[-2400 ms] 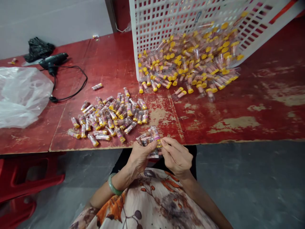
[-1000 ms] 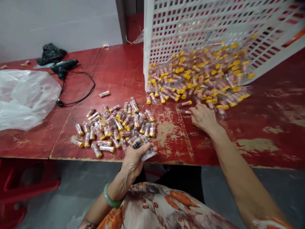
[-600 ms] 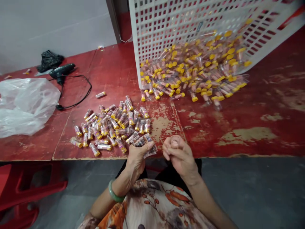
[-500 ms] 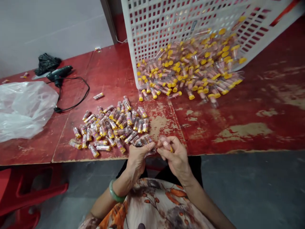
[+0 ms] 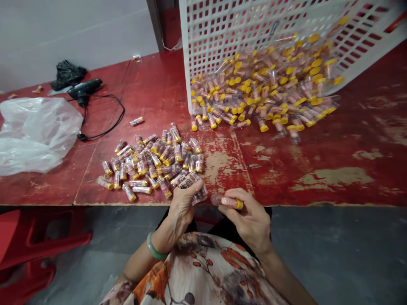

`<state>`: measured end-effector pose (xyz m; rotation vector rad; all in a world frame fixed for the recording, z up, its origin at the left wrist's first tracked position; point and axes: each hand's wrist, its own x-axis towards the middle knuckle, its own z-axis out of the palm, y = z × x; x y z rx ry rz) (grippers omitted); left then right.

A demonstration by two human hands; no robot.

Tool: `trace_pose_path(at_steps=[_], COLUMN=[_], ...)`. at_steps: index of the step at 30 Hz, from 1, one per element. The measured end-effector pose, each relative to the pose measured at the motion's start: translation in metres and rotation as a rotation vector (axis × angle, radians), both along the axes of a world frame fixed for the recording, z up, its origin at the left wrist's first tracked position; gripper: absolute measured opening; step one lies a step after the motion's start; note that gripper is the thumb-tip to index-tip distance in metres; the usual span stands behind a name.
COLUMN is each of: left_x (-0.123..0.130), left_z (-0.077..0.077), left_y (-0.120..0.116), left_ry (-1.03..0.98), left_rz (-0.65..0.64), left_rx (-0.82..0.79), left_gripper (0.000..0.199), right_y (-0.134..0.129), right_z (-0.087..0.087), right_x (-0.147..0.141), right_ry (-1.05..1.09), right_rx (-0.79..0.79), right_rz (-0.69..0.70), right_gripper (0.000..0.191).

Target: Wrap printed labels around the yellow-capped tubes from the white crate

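At the table's front edge, my left hand (image 5: 186, 201) pinches a stack of printed clear plastic labels (image 5: 197, 195), thumb on top. Just to its right, apart from the labels, my right hand (image 5: 252, 218) grips a clear plastic tube (image 5: 227, 201) with pink contents. The tube lies nearly level, its yellow cap toward my palm and its clear end pointing at the labels. Beyond my left hand is a loose pile of labelled small tubes (image 5: 152, 163) with yellow caps.
A white plastic basket (image 5: 187, 51) lies tipped at the back right, unlabelled yellow-capped tubes (image 5: 254, 97) spilling from it onto the red table (image 5: 318, 156). At left are a black heat gun (image 5: 84, 90) with its cord, a clear plastic bag (image 5: 38, 135) and a black bag (image 5: 68, 74). Red stools (image 5: 60, 241) stand below.
My right hand has drawn back to the right from the labels, and its tube now shows lengthwise. The left hand keeps hold of the stack. The whole view has shifted slightly.
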<state>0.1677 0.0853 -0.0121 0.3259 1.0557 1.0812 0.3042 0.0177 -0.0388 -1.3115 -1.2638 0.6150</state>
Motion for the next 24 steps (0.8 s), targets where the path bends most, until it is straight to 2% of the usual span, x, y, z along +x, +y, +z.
trace_pose_path(at_steps=[3, 5, 9, 14, 17, 21, 24], left_x=[0.001, 0.002, 0.004, 0.007, 0.010, 0.011, 0.009], left_z=[0.001, 0.001, 0.003, 0.002, 0.001, -0.001, -0.003], left_y=[-0.001, -0.003, -0.004, -0.007, -0.010, -0.011, -0.011], left_ry=[-0.016, -0.035, -0.091, -0.029, 0.003, 0.010, 0.018], left_rz=[0.005, -0.022, -0.053, 0.059, 0.087, 0.090, 0.078], left_rx=[-0.023, -0.029, -0.040, 0.019, 0.051, 0.053, 0.053], left_gripper=[0.042, 0.040, 0.037, 0.036, 0.036, 0.039, 0.039], right_y=[-0.010, -0.011, -0.006, -0.009, -0.011, -0.009, -0.008], right_z=[0.002, 0.002, 0.000, 0.001, 0.003, -0.002, -0.009], right_x=[-0.002, -0.003, -0.002, -0.004, -0.009, -0.013, -0.015], right_ry=[-0.233, -0.362, -0.612, -0.866, -0.835, -0.714, -0.767], right_rx=[0.183, 0.245, 0.323, 0.341, 0.341, 0.312, 0.307], right_rz=[-0.040, -0.062, -0.130, -0.232, -0.242, -0.154, -0.182], right_gripper=[0.028, 0.037, 0.045, 0.047, 0.050, 0.047, 0.049])
